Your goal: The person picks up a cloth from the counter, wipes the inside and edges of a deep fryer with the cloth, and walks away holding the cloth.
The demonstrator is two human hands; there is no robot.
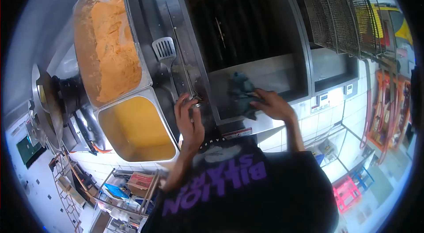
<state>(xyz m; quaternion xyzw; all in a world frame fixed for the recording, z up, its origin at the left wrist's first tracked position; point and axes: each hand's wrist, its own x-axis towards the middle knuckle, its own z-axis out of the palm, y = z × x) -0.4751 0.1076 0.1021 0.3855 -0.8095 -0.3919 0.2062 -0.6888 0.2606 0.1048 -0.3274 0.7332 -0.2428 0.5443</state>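
A crumpled dark grey-green cloth [242,94] is gripped in my right hand [274,106], over the near edge of the fryer vat [260,67]. My left hand [191,122] hovers at or rests on the steel ledge left of the vat, fingers apart. Its fingertips are close to the lower end of a long thin metal rod [180,50]; whether they touch it I cannot tell. Something shiny and round, perhaps a ring, shows at one finger. Beside the rod lies a slotted spatula [164,50], its handle pointing toward me.
Left of the ledge stand a tub of orange-brown breading powder [112,47] and a steel container with yellow liquid [137,131]. Wire fry baskets [340,12] hang at the upper right, above a smaller vat [331,67]. An orange rack [386,118] stands farther right.
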